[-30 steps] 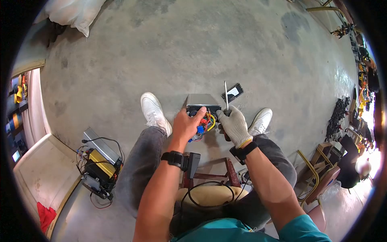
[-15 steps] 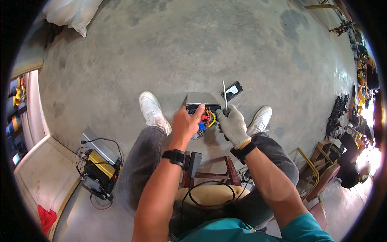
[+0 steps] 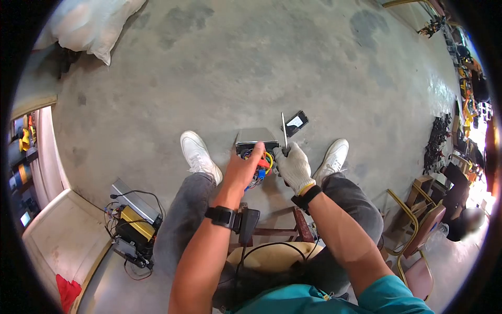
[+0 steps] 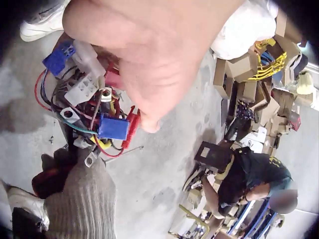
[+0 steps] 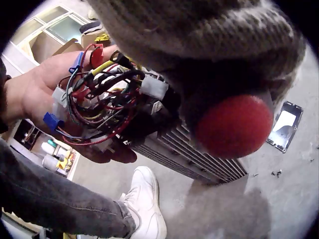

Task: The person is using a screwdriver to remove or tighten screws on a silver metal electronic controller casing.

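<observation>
While the left hand (image 3: 244,167) curls round the wires (image 3: 260,166) at the near edge of the box (image 3: 253,135), the right hand (image 3: 294,166) grips a screwdriver (image 3: 284,131) beside it (bare floor (image 3: 261,63) beyond).

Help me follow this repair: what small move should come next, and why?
Probably swing the screwdriver down to the box: the right hand grips it with its shaft pointing away, while the left hand holds the wires.

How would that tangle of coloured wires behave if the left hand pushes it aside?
Probably floppy: the wire tangle loops loosely over the left hand. Likely springs back, being rooted in the finned metal box. The plastic connectors may snag each other.
</observation>
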Tool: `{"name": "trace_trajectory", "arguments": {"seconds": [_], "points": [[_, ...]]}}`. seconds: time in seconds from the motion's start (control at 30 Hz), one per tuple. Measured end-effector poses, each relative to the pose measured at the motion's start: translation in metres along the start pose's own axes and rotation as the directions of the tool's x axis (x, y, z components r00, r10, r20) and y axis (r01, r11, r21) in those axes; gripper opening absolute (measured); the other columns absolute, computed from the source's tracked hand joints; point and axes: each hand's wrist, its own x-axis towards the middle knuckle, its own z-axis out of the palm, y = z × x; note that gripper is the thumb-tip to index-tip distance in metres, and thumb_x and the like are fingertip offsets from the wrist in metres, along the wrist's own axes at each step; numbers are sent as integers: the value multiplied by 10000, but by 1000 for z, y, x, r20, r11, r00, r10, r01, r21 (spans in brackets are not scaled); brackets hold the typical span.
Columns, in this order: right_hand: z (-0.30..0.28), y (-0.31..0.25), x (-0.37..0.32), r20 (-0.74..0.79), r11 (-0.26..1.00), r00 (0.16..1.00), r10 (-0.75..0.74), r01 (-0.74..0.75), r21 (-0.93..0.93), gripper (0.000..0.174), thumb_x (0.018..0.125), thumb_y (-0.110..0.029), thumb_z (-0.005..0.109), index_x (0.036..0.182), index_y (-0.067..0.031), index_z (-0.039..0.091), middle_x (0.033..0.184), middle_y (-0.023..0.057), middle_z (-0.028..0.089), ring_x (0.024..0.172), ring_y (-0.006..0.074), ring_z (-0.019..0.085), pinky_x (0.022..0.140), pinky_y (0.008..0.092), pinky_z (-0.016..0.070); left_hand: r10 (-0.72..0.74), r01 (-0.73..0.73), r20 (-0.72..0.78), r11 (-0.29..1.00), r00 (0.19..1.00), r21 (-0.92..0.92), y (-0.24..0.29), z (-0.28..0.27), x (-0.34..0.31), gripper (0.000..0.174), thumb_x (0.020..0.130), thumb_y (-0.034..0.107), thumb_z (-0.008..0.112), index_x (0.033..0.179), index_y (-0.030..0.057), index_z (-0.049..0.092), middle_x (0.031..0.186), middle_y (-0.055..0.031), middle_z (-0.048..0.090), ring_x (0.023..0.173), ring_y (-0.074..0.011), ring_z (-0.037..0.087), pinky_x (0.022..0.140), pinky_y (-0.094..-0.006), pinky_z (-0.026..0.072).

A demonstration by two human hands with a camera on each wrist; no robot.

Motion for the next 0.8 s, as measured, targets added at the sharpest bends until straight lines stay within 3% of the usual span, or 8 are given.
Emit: {"name": "trace_trajectory", "arguments": {"seconds": [0.07,0.13,0.27,0.33,0.37,0.43,0.57,0.8], "points": [[0,1,-2,-10,1000,1000,11,-11,-4,363,917,-356,689,974,-1,638,902,254,716,917,447,693,803,494,535,136,-133,149,991,979,-27,1,-1,-11,637,876,592,759,971,-37,742,856,-93,721,717,-130,657,586,-313,511],[2,7,2,-18,1000,1000,-19,19,9,367,911,-363,694,957,-3,641,891,255,715,909,450,692,799,498,536,135,-129,145,990,980,-47,-8,2,-12,583,852,540,806,965,-29,748,846,-86,726,712,-127,651,585,-309,504],[5,14,6,3,999,1000,-8,8,41,370,908,-363,697,954,1,644,893,256,716,915,449,695,800,499,537,71,-63,-71,992,995,108,-33,16,-2,550,817,463,853,965,-54,738,867,-101,736,704,-149,659,614,-318,523],[9,20,10,-29,993,996,-86,84,-80,393,943,-382,662,994,6,629,757,150,705,612,275,712,526,403,548,111,-90,-147,985,983,144,-44,20,5,563,801,447,867,973,-70,727,886,-112,738,709,-154,662,628,-322,532],[7,16,8,-28,993,996,-87,84,-79,393,943,-382,662,994,6,629,757,150,705,612,275,712,526,403,548,149,-125,-137,978,979,166,-51,21,10,631,787,453,875,1006,-107,685,913,-140,732,743,-173,676,652,-334,545],[3,6,5,10,999,1000,24,-25,26,373,904,-361,700,955,4,642,894,254,715,920,454,692,805,504,535,183,-158,-125,969,975,188,-51,22,9,701,773,459,882,1038,-144,643,940,-168,726,777,-193,691,675,-346,559],[2,5,2,7,999,1000,29,-30,28,374,900,-361,701,963,3,644,898,253,714,914,453,692,804,509,532,173,-98,-215,942,961,322,-19,27,-20,855,774,493,871,1150,-178,498,1009,-248,699,881,-287,713,756,-379,572],[-2,9,7,81,999,996,35,-35,-1,374,905,-364,702,960,3,651,866,234,716,875,413,710,766,485,541,195,-135,-120,912,973,387,7,30,-34,953,767,489,870,1204,-174,343,1032,-353,683,935,-448,719,816,-443,580]]}}
